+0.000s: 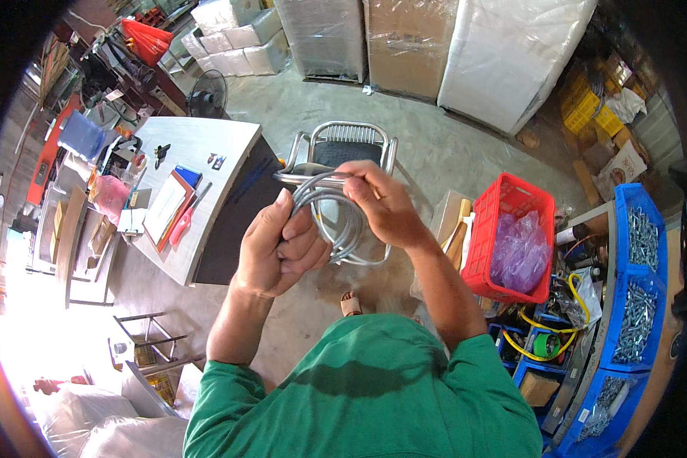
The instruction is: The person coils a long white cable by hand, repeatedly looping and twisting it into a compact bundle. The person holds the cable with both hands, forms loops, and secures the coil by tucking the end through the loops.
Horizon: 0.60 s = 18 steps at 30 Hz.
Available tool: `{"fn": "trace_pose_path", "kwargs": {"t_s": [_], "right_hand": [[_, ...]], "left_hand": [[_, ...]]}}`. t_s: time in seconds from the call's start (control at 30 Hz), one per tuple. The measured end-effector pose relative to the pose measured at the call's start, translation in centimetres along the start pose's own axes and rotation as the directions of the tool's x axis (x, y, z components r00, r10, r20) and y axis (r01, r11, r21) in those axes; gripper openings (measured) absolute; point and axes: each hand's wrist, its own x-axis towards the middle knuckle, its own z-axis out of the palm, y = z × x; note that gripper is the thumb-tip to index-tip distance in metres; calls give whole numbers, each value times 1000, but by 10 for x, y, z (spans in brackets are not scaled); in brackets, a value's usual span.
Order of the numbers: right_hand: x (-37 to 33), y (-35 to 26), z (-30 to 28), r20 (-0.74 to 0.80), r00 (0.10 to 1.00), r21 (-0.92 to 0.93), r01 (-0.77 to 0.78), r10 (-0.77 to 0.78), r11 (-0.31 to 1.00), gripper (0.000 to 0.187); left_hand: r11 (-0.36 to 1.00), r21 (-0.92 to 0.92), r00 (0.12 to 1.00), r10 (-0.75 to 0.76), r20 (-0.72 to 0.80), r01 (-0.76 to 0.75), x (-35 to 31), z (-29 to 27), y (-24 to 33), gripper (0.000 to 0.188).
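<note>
- Pale concrete floor (427, 141) spreads out under everything here, and a sandalled foot shows below the hands.
- Up at the back, tall wrapped stacks (515, 61) stand in a row, plastic film shining.
- Over on the left, the desk (233, 139) angles in, its light top carrying papers and small items.
- Dead ahead, the metal-framed chair (347, 153) sits just beyond the hands, dark padding on view.
- Out to the right, the red crate (477, 259) holds crumpled purple plastic.
- Beside it, right on the edge, blue bins (607, 359) line up, loaded with metal screws.
- And centre stage, the coil of grey cable (313, 191): up in the air between both hands, in front of the chair, loops hanging loosely.
- The left hand (278, 248) has it firmly, fingers curled around the loops, thumb pointing up against the strands.
- The right hand (385, 202) works a narrow pinch, thumb and fingers together on the coil's upper strands.
- Lower right, a little green roll (546, 345) sits beside yellow tubing (580, 298).
</note>
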Motion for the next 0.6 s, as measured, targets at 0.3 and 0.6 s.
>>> {"fn": "trace_pose_path", "kwargs": {"t_s": [0.3,0.6], "right_hand": [[-78,56,62,263,945,792,-328,197,516,42],[-100,50,44,161,885,143,-458,436,877,20]], "left_hand": [[937,145,941,330,-71,-318,35,-6,-15,46],[-249,845,866,43,498,-474,45,-33,-46,23]]}}
